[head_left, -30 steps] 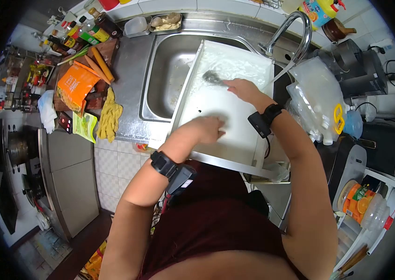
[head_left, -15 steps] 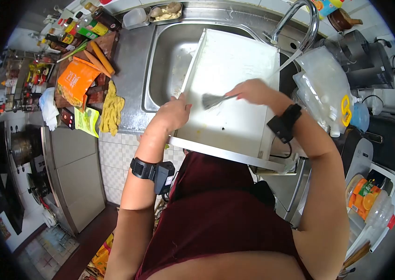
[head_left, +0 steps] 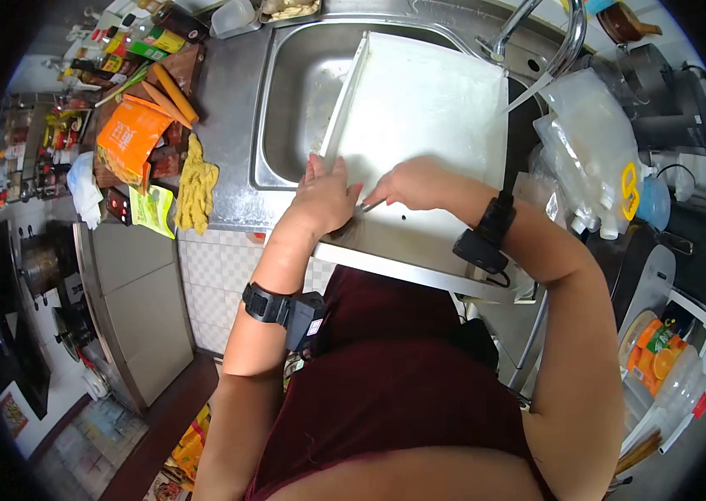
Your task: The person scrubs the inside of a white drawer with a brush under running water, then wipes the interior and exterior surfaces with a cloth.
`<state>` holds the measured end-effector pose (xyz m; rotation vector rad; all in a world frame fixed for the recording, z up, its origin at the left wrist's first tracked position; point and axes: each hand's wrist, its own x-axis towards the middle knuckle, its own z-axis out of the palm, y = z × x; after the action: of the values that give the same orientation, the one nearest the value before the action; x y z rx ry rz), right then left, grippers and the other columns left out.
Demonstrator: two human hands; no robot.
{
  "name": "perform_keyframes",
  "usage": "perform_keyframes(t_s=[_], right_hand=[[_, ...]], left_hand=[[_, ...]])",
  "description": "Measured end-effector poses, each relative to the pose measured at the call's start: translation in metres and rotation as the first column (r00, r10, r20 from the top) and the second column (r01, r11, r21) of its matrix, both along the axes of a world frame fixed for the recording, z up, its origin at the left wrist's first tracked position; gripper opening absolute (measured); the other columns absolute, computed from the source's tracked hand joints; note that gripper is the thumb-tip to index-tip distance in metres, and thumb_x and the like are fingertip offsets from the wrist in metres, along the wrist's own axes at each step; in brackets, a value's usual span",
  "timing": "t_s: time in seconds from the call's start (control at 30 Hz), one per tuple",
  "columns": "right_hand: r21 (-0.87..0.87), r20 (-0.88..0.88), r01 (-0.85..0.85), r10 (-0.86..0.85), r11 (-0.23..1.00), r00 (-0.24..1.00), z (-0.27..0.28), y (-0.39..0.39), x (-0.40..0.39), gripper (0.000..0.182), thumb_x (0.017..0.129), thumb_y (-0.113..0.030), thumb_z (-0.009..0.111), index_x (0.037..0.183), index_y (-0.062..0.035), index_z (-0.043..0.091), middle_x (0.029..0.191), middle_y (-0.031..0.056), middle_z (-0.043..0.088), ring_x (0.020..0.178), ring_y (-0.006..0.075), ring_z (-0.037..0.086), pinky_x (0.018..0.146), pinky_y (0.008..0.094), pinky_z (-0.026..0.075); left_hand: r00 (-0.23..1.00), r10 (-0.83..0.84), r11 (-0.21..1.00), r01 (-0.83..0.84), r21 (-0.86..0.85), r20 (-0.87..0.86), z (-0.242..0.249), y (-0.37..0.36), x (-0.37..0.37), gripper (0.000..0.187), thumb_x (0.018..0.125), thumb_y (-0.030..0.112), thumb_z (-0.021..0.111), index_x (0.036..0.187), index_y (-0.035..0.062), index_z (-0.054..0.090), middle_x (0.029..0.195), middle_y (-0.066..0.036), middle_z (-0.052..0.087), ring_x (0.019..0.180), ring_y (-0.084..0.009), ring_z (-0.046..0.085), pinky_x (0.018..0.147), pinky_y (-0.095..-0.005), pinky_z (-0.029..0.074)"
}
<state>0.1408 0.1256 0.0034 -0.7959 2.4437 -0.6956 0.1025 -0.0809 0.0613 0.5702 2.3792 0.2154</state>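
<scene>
A white, shallow drawer-like tray point(head_left: 432, 104) lies tilted across the sink, its near edge close to my body. My left hand point(head_left: 321, 200) straddles its left side wall, fingers reaching up along the wall and thumb over the inside. My right hand point(head_left: 421, 184) is closed around the thin handle of a brush with grey bristles point(head_left: 351, 227). The bristles are low in the tray's near left corner, just beside my left hand and partly hidden by it. A small dark speck point(head_left: 404, 218) sits on the tray floor right of the brush.
The steel sink point(head_left: 298, 108) shows left of the tray, with the faucet point(head_left: 566, 50) at the back right. Yellow gloves point(head_left: 197, 188), an orange packet point(head_left: 127, 138) and carrots point(head_left: 174, 92) lie on the left. Plastic bags point(head_left: 591, 134) crowd the right side.
My right hand has brought the brush left and nearer my body, from the tray's middle to its near left corner. My left hand's fingers have spread slightly on the side wall.
</scene>
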Motion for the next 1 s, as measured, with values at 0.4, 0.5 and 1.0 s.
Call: perform_keyframes(t_s=[0.4, 0.5, 1.0], right_hand=[[-0.058, 0.034, -0.04, 0.042, 0.997, 0.999, 0.011, -0.001, 0.005, 0.049, 0.07, 0.002, 0.06, 0.108, -0.028, 0.069, 0.09, -0.0024, 0.07, 0.078, 0.0205, 0.066, 0.063, 0.0349, 0.049], [-0.105, 0.002, -0.117, 0.118, 0.988, 0.993, -0.001, 0.043, 0.013, 0.046, 0.069, 0.002, 0.062, 0.104, -0.027, 0.07, 0.091, -0.0017, 0.07, 0.076, 0.0209, 0.065, 0.064, 0.0346, 0.049], [0.079, -0.151, 0.346, -0.332, 0.935, 0.931, -0.037, 0.088, -0.015, 0.036, 0.084, -0.011, 0.059, 0.114, -0.0301, 0.066, 0.106, 0.005, 0.068, 0.093, 0.0257, 0.064, 0.078, 0.0344, 0.051]], left_hand=[[0.999, 0.001, 1.0, -0.002, 0.025, 0.044, -0.005, 0.001, -0.006, 0.061, 0.097, 0.034, 0.042, 0.138, -0.0089, 0.031, 0.136, -0.044, 0.026, 0.136, -0.0483, 0.018, 0.113, -0.0403, 0.023], [0.999, 0.002, 0.999, -0.004, 0.042, 0.049, -0.006, -0.001, -0.004, 0.06, 0.097, 0.033, 0.042, 0.139, -0.0096, 0.03, 0.136, -0.046, 0.022, 0.137, -0.049, 0.015, 0.113, -0.0412, 0.022], [0.998, -0.018, 1.0, 0.018, 0.017, 0.053, -0.007, 0.001, -0.005, 0.06, 0.098, 0.03, 0.043, 0.139, -0.0109, 0.027, 0.137, -0.047, 0.016, 0.138, -0.0488, 0.011, 0.113, -0.0407, 0.021]])
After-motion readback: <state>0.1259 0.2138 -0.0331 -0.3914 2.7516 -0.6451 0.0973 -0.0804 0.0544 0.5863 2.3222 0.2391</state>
